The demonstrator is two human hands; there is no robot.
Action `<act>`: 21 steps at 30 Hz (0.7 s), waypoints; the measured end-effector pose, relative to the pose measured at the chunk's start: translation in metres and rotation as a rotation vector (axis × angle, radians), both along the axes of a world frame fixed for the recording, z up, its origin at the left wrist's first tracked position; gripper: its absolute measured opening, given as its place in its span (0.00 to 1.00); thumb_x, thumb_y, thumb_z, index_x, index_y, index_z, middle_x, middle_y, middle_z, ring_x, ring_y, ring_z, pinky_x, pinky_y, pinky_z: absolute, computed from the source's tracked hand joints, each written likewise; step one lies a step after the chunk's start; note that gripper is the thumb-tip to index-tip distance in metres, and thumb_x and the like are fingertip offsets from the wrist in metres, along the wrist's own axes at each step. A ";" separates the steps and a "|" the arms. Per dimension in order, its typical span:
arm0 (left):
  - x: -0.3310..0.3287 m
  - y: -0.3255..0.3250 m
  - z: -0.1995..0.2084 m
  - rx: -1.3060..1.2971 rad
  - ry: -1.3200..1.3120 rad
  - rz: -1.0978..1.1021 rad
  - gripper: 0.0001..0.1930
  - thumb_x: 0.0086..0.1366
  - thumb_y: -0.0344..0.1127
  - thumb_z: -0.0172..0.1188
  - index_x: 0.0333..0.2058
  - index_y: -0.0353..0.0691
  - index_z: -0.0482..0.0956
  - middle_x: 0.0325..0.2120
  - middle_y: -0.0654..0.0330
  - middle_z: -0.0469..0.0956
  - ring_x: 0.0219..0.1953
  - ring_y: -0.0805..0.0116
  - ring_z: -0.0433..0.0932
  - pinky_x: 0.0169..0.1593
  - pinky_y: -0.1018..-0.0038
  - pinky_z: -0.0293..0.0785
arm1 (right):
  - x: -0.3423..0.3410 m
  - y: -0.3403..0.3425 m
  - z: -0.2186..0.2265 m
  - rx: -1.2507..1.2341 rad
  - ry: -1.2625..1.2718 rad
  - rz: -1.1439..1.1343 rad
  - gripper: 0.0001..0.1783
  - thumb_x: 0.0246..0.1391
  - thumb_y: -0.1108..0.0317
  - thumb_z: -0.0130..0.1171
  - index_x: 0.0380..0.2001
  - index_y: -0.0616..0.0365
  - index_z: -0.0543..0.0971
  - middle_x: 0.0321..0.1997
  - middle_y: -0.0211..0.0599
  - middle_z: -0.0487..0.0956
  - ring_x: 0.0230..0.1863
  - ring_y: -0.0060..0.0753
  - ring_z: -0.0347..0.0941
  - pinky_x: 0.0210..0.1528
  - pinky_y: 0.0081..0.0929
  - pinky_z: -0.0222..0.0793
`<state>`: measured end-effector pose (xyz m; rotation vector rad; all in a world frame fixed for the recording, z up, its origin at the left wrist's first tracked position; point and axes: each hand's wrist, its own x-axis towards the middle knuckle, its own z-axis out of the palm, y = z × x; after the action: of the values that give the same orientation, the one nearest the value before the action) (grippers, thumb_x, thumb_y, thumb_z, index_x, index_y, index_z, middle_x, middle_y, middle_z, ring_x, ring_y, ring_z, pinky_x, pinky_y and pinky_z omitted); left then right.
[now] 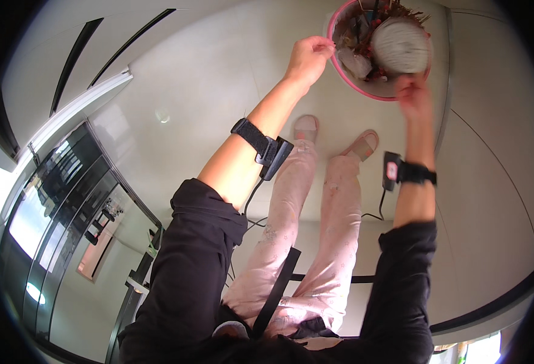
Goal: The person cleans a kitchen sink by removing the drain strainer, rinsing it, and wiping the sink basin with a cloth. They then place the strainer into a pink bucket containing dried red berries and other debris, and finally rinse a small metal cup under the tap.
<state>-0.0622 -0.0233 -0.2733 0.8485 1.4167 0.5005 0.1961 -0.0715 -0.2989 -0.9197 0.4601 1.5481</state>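
A round pink-rimmed bin (336, 59) stands on the floor at the top right, holding mixed rubbish. Inside lie a round whitish ribbed thing (400, 45), a crumpled pale piece (355, 63) and reddish-brown dry twigs (403, 10). My left hand (311, 59) is at the left side of the rim, fingers pinched together; what sits between them, if anything, is too small to make out. Over the near right part of the rim is my right hand (413, 96), smeared by motion, so its fingers cannot be read.
My feet in slippers (306, 128) stand on the pale floor (218, 91) just short of the bin. Cables (251, 197) hang from the straps on both forearms. Dark-framed glass panels (54, 236) stand at the left. A floor seam (450, 85) runs along the bin's right.
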 end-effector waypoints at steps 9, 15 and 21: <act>0.019 0.004 0.008 -0.076 -0.158 0.081 0.14 0.73 0.35 0.54 0.48 0.32 0.80 0.47 0.55 0.82 0.52 0.68 0.78 0.53 0.70 0.75 | 0.022 -0.009 -0.006 0.312 -0.132 0.161 0.12 0.73 0.64 0.46 0.53 0.57 0.72 0.47 0.32 0.75 0.36 0.27 0.65 0.38 0.25 0.68; 0.035 0.013 0.017 -0.169 -0.128 0.090 0.16 0.71 0.42 0.59 0.40 0.32 0.83 0.45 0.53 0.82 0.47 0.68 0.78 0.49 0.70 0.76 | 0.034 -0.001 0.062 0.516 -0.191 0.188 0.11 0.72 0.66 0.45 0.50 0.60 0.72 0.46 0.35 0.75 0.36 0.27 0.66 0.38 0.24 0.68; 0.057 0.019 -0.010 0.239 0.294 -0.171 0.11 0.57 0.39 0.68 0.27 0.34 0.86 0.57 0.48 0.74 0.56 0.55 0.69 0.57 0.60 0.71 | 0.030 -0.038 0.045 0.336 -0.113 0.057 0.10 0.71 0.69 0.47 0.50 0.58 0.72 0.47 0.36 0.75 0.36 0.28 0.67 0.36 0.22 0.69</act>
<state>-0.0054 -0.0044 -0.2830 1.2653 1.5526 0.4309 0.2259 -0.1098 -0.2540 -0.7572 0.0882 1.5566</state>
